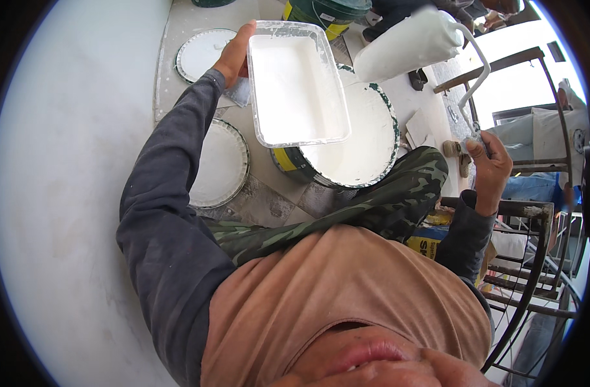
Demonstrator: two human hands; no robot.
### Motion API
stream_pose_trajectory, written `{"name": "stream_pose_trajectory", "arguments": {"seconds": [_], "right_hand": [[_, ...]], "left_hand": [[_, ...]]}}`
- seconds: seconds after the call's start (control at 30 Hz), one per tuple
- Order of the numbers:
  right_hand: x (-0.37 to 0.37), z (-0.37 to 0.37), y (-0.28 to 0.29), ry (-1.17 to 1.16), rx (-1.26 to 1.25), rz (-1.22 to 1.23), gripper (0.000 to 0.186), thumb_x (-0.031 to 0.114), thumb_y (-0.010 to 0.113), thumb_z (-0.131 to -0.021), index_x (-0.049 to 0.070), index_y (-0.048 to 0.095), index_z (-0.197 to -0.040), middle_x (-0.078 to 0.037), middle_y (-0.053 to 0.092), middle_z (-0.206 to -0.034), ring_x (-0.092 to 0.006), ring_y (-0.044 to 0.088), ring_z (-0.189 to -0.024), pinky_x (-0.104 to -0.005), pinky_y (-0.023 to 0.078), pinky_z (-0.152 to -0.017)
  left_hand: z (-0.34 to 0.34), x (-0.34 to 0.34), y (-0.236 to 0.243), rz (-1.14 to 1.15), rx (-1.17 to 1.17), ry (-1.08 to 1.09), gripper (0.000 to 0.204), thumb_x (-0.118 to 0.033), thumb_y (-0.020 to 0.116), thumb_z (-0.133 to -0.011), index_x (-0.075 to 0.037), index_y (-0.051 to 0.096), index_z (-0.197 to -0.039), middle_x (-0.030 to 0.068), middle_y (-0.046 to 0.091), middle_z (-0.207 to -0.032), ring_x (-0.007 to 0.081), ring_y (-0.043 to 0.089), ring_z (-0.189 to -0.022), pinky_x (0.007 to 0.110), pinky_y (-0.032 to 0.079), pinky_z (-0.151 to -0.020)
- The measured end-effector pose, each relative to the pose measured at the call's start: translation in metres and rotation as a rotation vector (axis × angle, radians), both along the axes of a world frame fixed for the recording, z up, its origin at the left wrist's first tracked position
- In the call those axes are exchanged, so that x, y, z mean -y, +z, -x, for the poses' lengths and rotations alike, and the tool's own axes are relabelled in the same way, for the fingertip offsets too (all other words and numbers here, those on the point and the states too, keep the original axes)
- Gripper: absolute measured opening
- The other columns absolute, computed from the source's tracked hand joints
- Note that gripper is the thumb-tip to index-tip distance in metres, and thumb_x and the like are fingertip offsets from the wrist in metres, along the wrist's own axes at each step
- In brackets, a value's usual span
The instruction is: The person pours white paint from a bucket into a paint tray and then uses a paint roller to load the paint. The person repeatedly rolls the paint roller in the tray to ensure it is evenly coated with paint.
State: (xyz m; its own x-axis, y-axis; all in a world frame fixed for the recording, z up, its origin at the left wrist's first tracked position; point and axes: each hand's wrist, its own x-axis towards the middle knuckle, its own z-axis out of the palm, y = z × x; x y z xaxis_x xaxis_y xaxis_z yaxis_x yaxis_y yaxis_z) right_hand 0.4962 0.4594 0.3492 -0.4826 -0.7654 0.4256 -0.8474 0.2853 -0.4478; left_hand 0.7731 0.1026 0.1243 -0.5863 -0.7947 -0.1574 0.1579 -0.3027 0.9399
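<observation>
Head view: left hand [234,57] clamps the clear tray [303,143], tray over the bucket's [306,171] left side. Right hand [491,164] curls round the roller's [404,48] near end, sleeve by the bucket's far-right rim — I'd hold tray level, drips in-bucket.

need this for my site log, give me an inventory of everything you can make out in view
plastic tub: 1, clear, upper middle, in the left hand
white paint: 2 lots, white, in tub and large bucket
paint roller: 1, white, upper right, in the right hand
large bucket: 1, dark green and yellow, partly behind the tub
second bucket: 1, dark green and yellow, top edge
round lids: 2, white, floor at left
metal frames: at least 2, dark, right
wall: 1, whitish, left
other things: uncounted, mixed colours, right and top, too cramped to tell
camouflage trousers: 1, green, centre
left hand: 1, bare, tub's left side
right hand: 1, bare, right
</observation>
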Motion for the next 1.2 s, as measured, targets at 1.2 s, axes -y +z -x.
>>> {"name": "stream_pose_trajectory", "arguments": {"seconds": [1.2], "right_hand": [[0.206,0.026,-0.27,0.492,-0.274,-1.564,0.049,0.046,0.059,-0.09,-0.002,0.07,-0.095,-0.014,0.071,-0.082,-0.029,0.067,-0.071,-0.0435,0.051,-0.066]], "left_hand": [[0.003,-0.007,0.013,0.12,0.079,0.093,0.072,-0.068,0.041,-0.09,-0.007,0.057,-0.124,0.0081,0.069,-0.102,0.0139,0.067,-0.082,0.028,0.054,-0.068]]}}
